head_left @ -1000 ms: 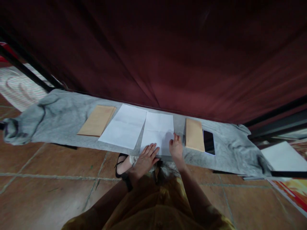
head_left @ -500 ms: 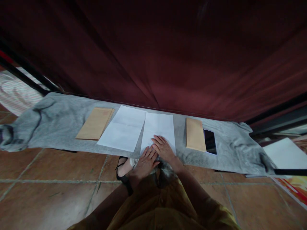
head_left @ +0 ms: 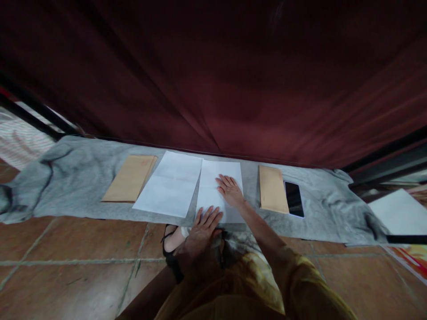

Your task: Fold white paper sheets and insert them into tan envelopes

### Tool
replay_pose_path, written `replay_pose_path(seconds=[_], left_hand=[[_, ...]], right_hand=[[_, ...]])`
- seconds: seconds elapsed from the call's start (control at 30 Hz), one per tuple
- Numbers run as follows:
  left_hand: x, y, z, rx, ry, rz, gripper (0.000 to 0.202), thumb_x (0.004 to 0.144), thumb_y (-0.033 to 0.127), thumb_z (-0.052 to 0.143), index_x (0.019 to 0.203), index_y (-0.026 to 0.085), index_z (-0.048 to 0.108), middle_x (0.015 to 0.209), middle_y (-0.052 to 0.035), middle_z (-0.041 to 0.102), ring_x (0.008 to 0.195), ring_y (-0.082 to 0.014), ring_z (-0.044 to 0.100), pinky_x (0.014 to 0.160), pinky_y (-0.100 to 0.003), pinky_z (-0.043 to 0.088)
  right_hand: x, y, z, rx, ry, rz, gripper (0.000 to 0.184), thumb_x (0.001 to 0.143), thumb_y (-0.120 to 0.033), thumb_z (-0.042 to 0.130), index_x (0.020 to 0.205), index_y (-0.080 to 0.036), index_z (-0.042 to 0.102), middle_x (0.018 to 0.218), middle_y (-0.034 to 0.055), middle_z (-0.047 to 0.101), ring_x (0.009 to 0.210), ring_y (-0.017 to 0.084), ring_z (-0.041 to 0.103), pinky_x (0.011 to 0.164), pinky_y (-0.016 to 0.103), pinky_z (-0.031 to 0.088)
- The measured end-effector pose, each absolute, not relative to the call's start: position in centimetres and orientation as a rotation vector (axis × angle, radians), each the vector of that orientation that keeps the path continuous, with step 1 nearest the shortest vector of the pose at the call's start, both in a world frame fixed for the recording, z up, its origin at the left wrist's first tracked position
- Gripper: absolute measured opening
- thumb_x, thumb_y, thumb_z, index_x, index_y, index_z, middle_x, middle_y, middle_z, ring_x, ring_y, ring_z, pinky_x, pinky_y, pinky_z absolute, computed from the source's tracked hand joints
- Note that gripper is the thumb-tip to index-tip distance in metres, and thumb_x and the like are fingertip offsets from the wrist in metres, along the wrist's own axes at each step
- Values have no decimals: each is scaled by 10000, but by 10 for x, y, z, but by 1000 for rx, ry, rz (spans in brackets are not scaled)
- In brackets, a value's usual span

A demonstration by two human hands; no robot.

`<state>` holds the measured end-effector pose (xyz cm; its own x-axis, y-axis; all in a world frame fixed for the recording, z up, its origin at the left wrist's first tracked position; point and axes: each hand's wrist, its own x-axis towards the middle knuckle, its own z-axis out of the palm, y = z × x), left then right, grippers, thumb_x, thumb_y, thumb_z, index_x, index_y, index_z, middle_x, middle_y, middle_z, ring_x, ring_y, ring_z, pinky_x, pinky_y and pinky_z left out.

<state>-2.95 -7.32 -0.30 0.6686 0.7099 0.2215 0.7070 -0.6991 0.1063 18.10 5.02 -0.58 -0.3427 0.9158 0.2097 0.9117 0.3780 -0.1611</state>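
Observation:
A white sheet of paper [head_left: 218, 178] lies on a grey cloth [head_left: 83, 169] spread over the floor. My left hand [head_left: 205, 224] rests flat on the sheet's near edge, fingers stretched out. Further up the same sheet, my right hand [head_left: 229, 190] lies flat with its fingers spread. A second, larger white sheet [head_left: 170, 184] lies just to the left, and a tan envelope [head_left: 130, 178] lies beyond it. Another tan envelope [head_left: 272, 189] sits right of my hands, with a dark phone [head_left: 294, 198] beside it.
A dark red curtain [head_left: 233, 80] hangs close behind the cloth. The floor is of brown tiles [head_left: 66, 258]. A white sheet [head_left: 396, 213] and a colourful printed sheet [head_left: 413, 262] lie at the far right. My sandalled foot [head_left: 170, 238] shows below the left hand.
My right hand slid from the sheet's right edge onto the sheet and then up along it toward the curtain. The left hand stayed at the near edge.

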Motion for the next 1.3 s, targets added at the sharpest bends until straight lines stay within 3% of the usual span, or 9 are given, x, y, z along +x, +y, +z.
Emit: replay_pose_path(seconds=[0.13,0.37,0.53,0.63,0.8,0.9,1.07,1.3], left_hand=[[-44,-59,6,2762,1369,447,489,1041,388,428,1493,212,484,1596,-94,450,1488,-252,396,1230,-485,304],[-99,19,32,2397,2022,580,480,1029,343,391,1452,158,520,1575,-187,448,1498,-338,351,1202,-555,279],[-147,76,45,1925,2483,387,547,984,307,420,1462,45,468,1486,-289,486,1364,-410,469,1077,-544,387],[-162,94,48,1848,2499,231,531,966,324,446,1421,57,506,1357,-276,574,1278,-408,519,1022,-515,408],[-165,103,54,1746,2528,160,559,944,378,502,1415,76,509,1290,-274,588,1240,-420,531,986,-504,412],[-171,105,56,1679,2543,191,551,931,363,522,1416,101,514,1279,-253,603,1222,-409,554,977,-493,427],[-197,110,53,1696,2428,305,460,917,222,477,1361,153,578,1168,-176,690,1087,-313,657,916,-396,485],[-223,113,45,1660,2378,421,364,873,234,532,1183,134,692,1055,-167,752,995,-309,703,840,-389,537]], right_hand=[[190,60,-9,-1657,-2353,2,471,1083,-361,374,1520,-225,483,1618,52,407,1486,255,396,1242,469,284],[189,58,-16,-1675,-2310,-12,481,1082,-368,356,1533,-241,465,1611,50,415,1491,249,394,1244,482,276],[188,58,-17,-1677,-2306,-36,475,1079,-358,363,1522,-235,480,1610,56,417,1484,251,405,1245,476,270],[188,57,-17,-1669,-2303,-48,472,1077,-351,364,1520,-238,483,1603,58,431,1479,248,413,1245,477,267],[189,56,-18,-1663,-2311,-57,473,1078,-349,361,1523,-239,478,1611,53,416,1480,247,411,1251,475,255],[189,56,-18,-1669,-2317,-62,470,1078,-345,363,1521,-238,479,1616,50,408,1481,244,409,1254,470,249],[188,55,-15,-1655,-2317,-82,467,1074,-338,377,1513,-230,492,1599,61,434,1474,247,419,1247,468,266],[186,54,-15,-1653,-2267,-79,468,1065,-334,384,1506,-233,501,1562,71,488,1454,248,450,1235,477,288]])
